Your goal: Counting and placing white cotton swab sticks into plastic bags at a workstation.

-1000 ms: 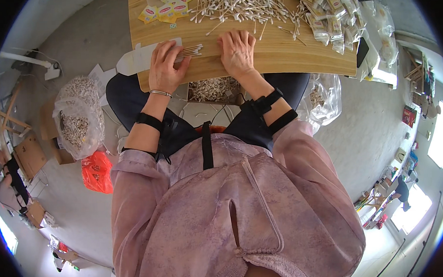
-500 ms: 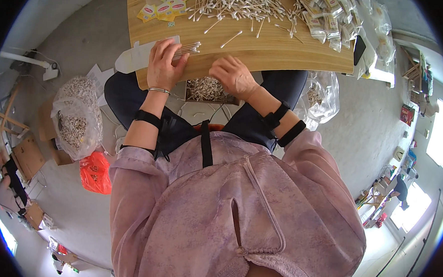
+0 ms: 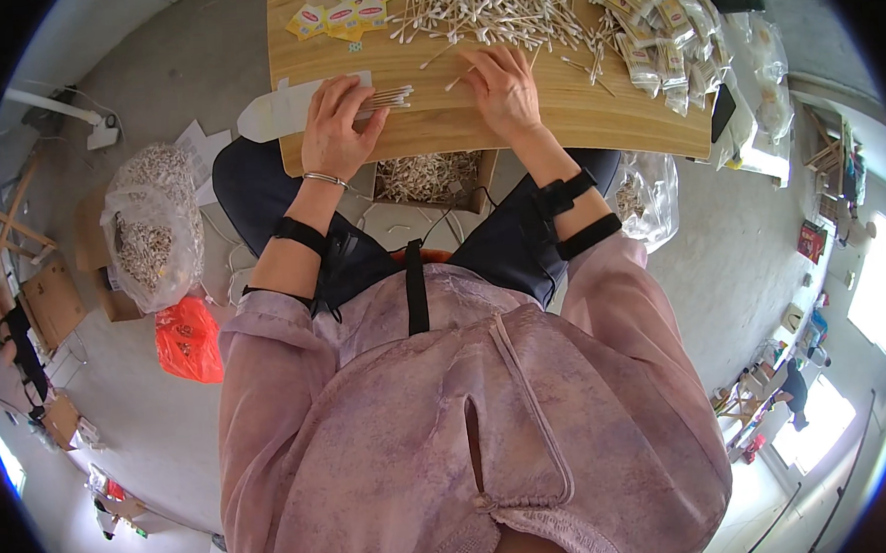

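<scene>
My left hand [image 3: 339, 117] rests at the near left of the wooden table [image 3: 595, 108]. It closes on a small bundle of cotton swabs [image 3: 390, 97], whose white tips point right. Under and beside that hand lies a long white paper strip [image 3: 279, 107] with a rounded end. My right hand [image 3: 506, 88] reaches over the table with its fingers apart. Its thumb and forefinger are at a loose cotton swab [image 3: 456, 80], part of which they cover. Beyond it spreads a big heap of cotton swabs [image 3: 489, 9].
Small yellow-and-white cards [image 3: 339, 20] lie at the far left. Clear packets [image 3: 661, 35] pile up at the right, near a dark flat object [image 3: 722, 112]. Below the table edge stands a box of swabs [image 3: 428, 177]. Bulging clear bags [image 3: 150, 232] and a red bag [image 3: 188, 340] sit on the floor.
My right hand has moved forward from the table's near edge to the loose swab, and its fingers have spread. My left hand keeps its bundle. The view has shifted slightly.
</scene>
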Tool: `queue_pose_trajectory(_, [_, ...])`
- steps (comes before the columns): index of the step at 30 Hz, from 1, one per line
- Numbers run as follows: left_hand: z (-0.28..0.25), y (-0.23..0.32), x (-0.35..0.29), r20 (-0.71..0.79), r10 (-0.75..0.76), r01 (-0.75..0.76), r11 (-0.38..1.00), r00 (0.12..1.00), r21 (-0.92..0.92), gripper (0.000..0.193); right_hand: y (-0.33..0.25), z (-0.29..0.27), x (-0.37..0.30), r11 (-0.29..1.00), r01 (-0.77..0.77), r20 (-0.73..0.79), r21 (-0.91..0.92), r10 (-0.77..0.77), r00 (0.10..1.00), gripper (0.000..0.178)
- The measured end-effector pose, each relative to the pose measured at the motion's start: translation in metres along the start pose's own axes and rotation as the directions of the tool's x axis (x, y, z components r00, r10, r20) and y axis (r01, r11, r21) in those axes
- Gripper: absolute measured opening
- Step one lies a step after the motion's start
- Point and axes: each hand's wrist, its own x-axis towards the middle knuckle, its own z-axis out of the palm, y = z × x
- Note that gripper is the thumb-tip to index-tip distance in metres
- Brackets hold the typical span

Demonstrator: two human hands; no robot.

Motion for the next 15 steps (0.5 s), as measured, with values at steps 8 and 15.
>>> queue_pose_trajectory(8, [0.000,0.001,-0.002,0.017,-0.040,0.040,0.999,0.999,-0.005,0.027,-0.019,0.021,0.019,1.000,-0.004,0.028,0.021,0.004,1.000,0.015])
queue_pose_trajectory(15, [0.004,-0.002,-0.004,-0.002,0.000,0.000,1.000,1.000,-0.006,0.034,-0.047,0.038,0.028,1.000,0.000,-0.015,-0.014,0.000,1.000,0.010])
